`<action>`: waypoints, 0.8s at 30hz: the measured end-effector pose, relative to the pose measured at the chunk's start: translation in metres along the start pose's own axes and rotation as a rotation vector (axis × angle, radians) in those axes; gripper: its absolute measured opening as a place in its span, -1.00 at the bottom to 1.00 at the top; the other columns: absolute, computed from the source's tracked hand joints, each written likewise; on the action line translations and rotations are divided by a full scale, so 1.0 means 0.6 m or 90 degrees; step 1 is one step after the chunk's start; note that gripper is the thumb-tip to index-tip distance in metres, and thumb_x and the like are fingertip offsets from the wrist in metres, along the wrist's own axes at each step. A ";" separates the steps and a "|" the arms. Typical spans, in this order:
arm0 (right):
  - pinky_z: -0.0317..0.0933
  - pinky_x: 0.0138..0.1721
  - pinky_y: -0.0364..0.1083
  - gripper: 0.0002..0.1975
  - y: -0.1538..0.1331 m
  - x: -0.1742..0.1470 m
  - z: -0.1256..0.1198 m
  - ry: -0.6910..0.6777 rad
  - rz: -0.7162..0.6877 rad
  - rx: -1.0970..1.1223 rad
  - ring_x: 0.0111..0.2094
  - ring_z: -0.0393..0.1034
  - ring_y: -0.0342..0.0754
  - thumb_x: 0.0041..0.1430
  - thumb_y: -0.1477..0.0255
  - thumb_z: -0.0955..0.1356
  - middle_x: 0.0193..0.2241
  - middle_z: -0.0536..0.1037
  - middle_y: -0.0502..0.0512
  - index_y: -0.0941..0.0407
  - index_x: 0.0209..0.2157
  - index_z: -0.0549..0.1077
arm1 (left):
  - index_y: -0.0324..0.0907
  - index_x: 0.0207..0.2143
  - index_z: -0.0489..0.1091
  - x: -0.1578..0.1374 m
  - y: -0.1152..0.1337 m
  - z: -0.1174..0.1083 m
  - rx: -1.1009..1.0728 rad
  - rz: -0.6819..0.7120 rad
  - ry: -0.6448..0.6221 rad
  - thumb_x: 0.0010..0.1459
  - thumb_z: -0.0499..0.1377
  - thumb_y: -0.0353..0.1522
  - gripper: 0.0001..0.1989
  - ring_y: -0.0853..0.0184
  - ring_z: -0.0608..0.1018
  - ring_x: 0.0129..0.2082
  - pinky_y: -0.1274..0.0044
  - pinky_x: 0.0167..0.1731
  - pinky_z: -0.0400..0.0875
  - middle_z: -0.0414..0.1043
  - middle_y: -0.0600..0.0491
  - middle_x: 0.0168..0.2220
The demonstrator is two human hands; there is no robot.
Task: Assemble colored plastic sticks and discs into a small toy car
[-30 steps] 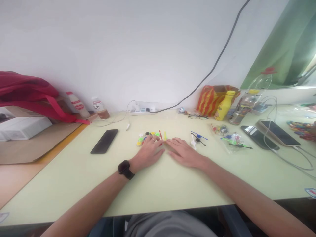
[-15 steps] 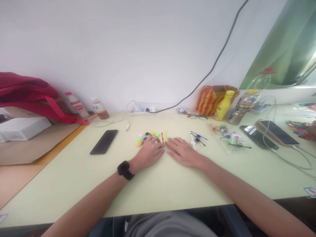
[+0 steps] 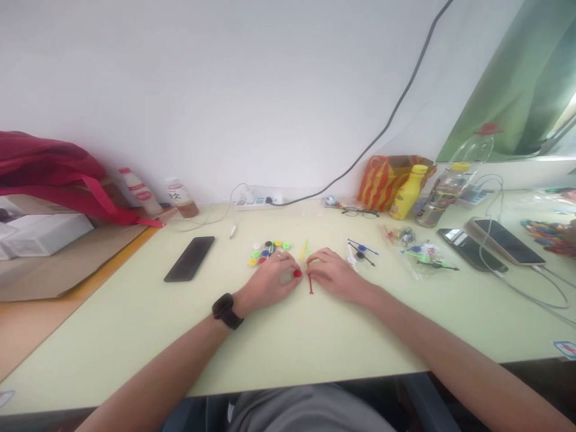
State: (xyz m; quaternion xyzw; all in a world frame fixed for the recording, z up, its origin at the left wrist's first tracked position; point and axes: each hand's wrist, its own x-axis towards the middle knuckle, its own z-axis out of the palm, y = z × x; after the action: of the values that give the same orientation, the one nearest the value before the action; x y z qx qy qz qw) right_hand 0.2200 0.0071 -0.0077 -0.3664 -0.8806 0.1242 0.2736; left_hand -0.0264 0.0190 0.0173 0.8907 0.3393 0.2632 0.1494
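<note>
Between the thumb and fingers of my left hand (image 3: 274, 277) is a small red disc (image 3: 297, 273). My right hand (image 3: 335, 275) pinches a red plastic arrow (image 3: 310, 285), its lower end pointing toward me. Just beyond both hands a yellow arrow (image 3: 305, 249) lies on the table. Several coloured round pieces (image 3: 261, 254) are grouped behind my left hand, which partly covers them. To the right of my right hand lie arrows joined with round bases, among them a blue arrow (image 3: 363, 246) and a black arrow (image 3: 366, 258).
A black phone (image 3: 189, 259) lies at left. Bagged parts (image 3: 427, 258) and two cabled phones (image 3: 508, 243) are at right. Along the wall stand a power strip (image 3: 256, 204), glasses (image 3: 360, 212), a yellow bottle (image 3: 408, 193) and a striped bag (image 3: 375, 183).
My left hand now has the red disc at its fingertips. The red arrow, which lay between the hands, is in my right fingers and nearer to me.
</note>
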 end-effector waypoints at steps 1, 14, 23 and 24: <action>0.26 0.17 0.20 -0.81 -0.003 0.000 -0.004 0.000 -0.004 0.020 0.13 0.31 0.13 0.41 0.48 0.29 0.02 0.55 0.16 0.03 -0.14 0.56 | -0.08 -0.20 0.52 0.000 -0.002 0.002 -0.016 -0.010 0.006 0.28 0.24 -0.31 -0.91 0.16 0.56 -0.08 0.28 0.00 0.48 0.55 -0.01 -0.13; 0.24 -0.24 -0.08 -0.85 -0.051 -0.008 -0.031 0.052 0.145 0.373 -0.31 0.28 -0.08 0.49 0.29 0.21 -0.29 0.40 -0.01 0.04 -0.15 0.31 | -0.19 -0.15 0.54 0.006 -0.007 0.024 -0.409 -0.166 0.061 0.17 0.39 -0.18 -0.70 0.21 0.68 -0.19 0.33 -0.08 0.66 0.63 -0.07 -0.16; 0.33 -0.12 -0.01 -0.78 -0.052 -0.005 -0.015 0.086 0.104 0.342 -0.17 0.47 0.01 0.45 0.33 0.24 -0.17 0.58 0.11 0.04 -0.04 0.47 | -0.16 -0.01 0.58 0.004 0.027 0.018 -0.499 -0.104 0.017 0.24 0.36 -0.24 -0.69 0.13 0.67 -0.04 0.22 0.10 0.58 0.63 -0.11 -0.01; 0.34 -0.15 -0.02 -0.79 -0.053 -0.006 -0.015 0.083 0.110 0.341 -0.18 0.47 0.00 0.45 0.32 0.24 -0.19 0.58 0.10 0.03 -0.02 0.45 | -0.15 -0.01 0.58 0.004 0.029 0.017 -0.503 -0.102 0.018 0.26 0.34 -0.23 -0.70 0.13 0.67 -0.03 0.22 0.09 0.59 0.63 -0.10 -0.01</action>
State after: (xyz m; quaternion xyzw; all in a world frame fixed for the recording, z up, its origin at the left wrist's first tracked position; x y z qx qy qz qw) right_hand 0.2090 -0.0175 0.0114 -0.3616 -0.7625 0.3514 0.4054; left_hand -0.0099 0.0073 0.0176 0.7315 0.2823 0.3729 0.4961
